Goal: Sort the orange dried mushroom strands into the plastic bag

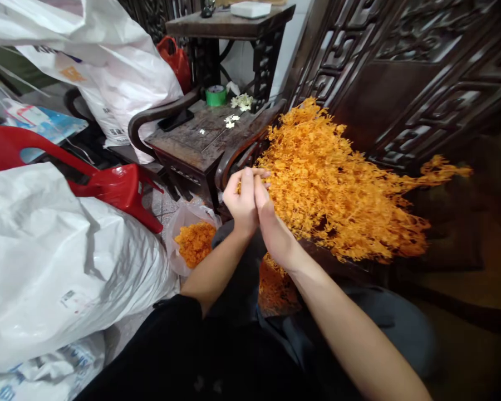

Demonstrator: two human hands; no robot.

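Orange filled the middle of the view: a big bunch of dried flowers [334,178] lay across the dark carved chair [401,72], its feathery heads fanning up and to the right, its stems running down and left toward the person's lap. So the long axis of the bunch ran diagonally, from the lap end up to the far sprig beside the chair's carved back.

Both hands met at the near-left edge of the bunch. The left hand [242,197] was curled, fingertips pinched together on what looked like a small sprig at the bunch's fringe; the exact piece held was too fine to make out. The right hand [271,223] pressed against the left from the bunch side, fingers closed and buried in the flowers, so whether it gripped a stem could not be told. The right hand lay nearer the mass of the bunch, the left nearer its outer edge.

Below and left of the bunch, a small plastic bag [192,236] held loose orange bits. Left of the bunch stood a low wooden table [200,139] with a green tape roll [216,96] and white blossoms [242,101]. Further left were a red plastic chair [117,186] and large white sacks [58,262].
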